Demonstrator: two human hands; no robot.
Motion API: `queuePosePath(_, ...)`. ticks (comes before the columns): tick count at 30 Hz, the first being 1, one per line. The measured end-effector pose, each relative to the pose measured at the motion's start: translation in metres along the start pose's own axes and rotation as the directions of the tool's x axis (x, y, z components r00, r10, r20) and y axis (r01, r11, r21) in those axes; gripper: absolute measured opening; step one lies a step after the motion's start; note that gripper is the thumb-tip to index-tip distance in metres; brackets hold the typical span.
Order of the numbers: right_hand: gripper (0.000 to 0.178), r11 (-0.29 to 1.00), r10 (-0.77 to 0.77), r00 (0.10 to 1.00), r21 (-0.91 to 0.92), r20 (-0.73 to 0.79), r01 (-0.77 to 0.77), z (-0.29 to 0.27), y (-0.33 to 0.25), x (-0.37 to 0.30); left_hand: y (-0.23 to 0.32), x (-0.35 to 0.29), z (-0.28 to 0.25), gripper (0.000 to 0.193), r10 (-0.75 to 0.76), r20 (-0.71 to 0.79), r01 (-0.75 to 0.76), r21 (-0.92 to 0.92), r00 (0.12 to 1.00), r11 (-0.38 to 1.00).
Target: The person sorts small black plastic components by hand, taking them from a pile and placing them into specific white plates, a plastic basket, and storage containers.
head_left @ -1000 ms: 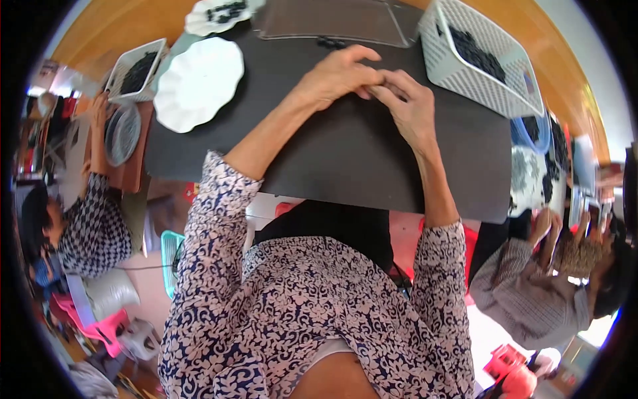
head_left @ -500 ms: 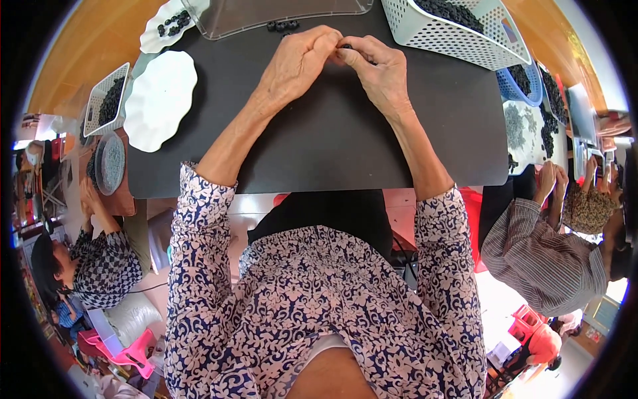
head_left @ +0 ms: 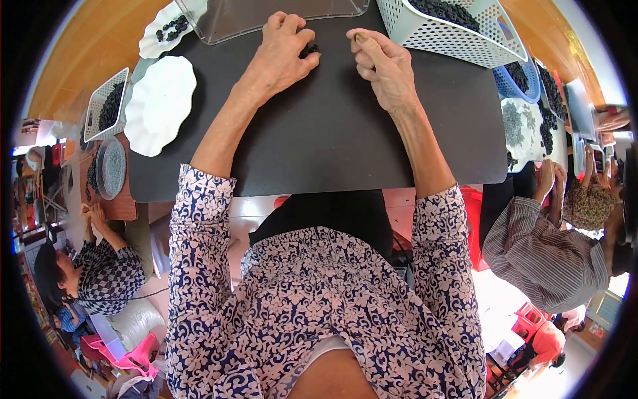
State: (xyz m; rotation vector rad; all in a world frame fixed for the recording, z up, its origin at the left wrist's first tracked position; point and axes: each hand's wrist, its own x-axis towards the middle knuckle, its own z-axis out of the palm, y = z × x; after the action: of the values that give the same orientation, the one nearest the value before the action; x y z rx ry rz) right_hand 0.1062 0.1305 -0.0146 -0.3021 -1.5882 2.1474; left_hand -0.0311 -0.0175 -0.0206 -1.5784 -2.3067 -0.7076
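Note:
My left hand [head_left: 279,58] is at the far middle of the dark table, its fingers and thumb curled around small black round parts [head_left: 308,51]. Whether they are lifted or rest on the tabletop, I cannot tell. To its right, my right hand [head_left: 387,68] is raised over the table, closed, with the thumb pressed against the bent forefinger. Anything in that pinch is too small or too hidden to make out. A gap separates the two hands.
A white perforated basket [head_left: 458,45] of black parts stands at the far right, beside a blue basket [head_left: 515,83]. At left lie a white wavy-edged plate [head_left: 159,106] and another plate [head_left: 151,45] holding black parts. A clear tray [head_left: 232,33] sits at the back. Co-workers sit on both sides.
My hands were together at the far middle; now they are apart. The left has moved left and its fingers are around black parts; the right has drawn slightly right, still pinched.

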Motion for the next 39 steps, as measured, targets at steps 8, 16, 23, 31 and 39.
queuePosePath(8, 0.022, 0.994, 0.091, 0.993, 0.062, 0.069, -0.095, 0.000, 0.001, -0.001, 0.003, -0.001, 0.012, 0.026, 0.017, -0.047, -0.019, -0.039, 0.999, 0.999)
queuePosePath(16, 0.031, 0.782, -0.377, 0.924, -0.511, 0.070, 0.358, 0.014, 0.001, -0.005, 0.020, -0.004, -0.004, 0.019, -0.336, 0.278, 0.312, -0.949, 0.900, 0.051)
queuePosePath(23, 0.032, 0.617, -0.432, 0.892, -0.679, 0.131, 0.398, 0.018, -0.002, -0.010, 0.037, -0.003, -0.014, 0.018, -0.292, 0.398, 0.363, -0.917, 0.870, -0.168)
queuePosePath(31, 0.025, 0.501, -0.549, 0.821, -0.724, 0.158, 0.474, 0.022, 0.000, -0.008, 0.026, -0.006, -0.002, 0.030, -0.302, 0.254, 0.290, -0.954, 0.919, 0.080)
queuePosePath(39, 0.019, 0.575, -0.492, 0.861, -0.695, 0.129, 0.432, 0.022, -0.001, -0.009, 0.041, -0.007, -0.007, 0.035, -0.302, 0.162, 0.277, -0.877, 0.939, 0.392)
